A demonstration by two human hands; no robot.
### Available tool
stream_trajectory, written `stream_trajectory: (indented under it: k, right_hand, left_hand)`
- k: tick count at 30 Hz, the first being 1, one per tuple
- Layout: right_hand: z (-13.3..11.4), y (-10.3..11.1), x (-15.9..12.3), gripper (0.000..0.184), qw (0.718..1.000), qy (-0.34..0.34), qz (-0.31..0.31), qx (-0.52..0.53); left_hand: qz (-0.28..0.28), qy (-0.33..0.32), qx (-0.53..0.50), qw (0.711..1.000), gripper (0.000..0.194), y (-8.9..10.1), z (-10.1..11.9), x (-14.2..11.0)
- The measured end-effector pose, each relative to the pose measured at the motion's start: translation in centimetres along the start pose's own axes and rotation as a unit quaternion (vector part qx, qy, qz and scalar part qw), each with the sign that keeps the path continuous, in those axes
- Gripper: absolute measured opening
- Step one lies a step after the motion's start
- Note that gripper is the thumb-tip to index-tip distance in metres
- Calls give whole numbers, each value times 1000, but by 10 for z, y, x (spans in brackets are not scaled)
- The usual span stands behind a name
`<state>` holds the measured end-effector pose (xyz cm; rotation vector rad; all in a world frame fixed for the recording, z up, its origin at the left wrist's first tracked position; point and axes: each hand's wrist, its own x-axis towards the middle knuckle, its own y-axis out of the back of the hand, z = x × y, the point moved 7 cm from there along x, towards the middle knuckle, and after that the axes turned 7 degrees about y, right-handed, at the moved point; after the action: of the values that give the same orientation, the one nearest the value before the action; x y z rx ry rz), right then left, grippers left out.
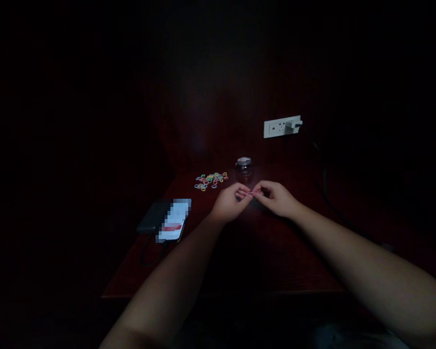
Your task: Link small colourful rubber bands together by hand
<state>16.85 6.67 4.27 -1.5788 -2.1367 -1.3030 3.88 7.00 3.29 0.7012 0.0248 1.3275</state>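
My left hand and my right hand meet above the middle of the dark red table. Between their pinched fingertips is a small pink hair tie, mostly covered by the fingers. Left of and beyond my left hand lies a loose pile of small coloured hair ties, in yellow, green, pink, blue and purple. Just past the hands stands a clear jar with a lid on; whether anything is inside I cannot tell.
At the table's left side a lit phone lies against a dark box-like device, with a cable looping beside them. A white wall socket holds a plugged-in charger; its dark cord runs down on the right. The surroundings are very dark.
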Motion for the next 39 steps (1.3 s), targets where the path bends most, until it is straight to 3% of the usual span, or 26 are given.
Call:
stream_trajectory:
  k: [23, 39]
  right_hand:
    - [5, -2, -2, 15, 999, -6, -1, 37]
    - [2, 0, -1, 13, 1000, -6, -2, -7]
  left_hand:
    - [-22, 15, 2, 1000, 16, -1, 3, -2]
    - [-16, 7, 15, 1000, 14, 0, 1, -2]
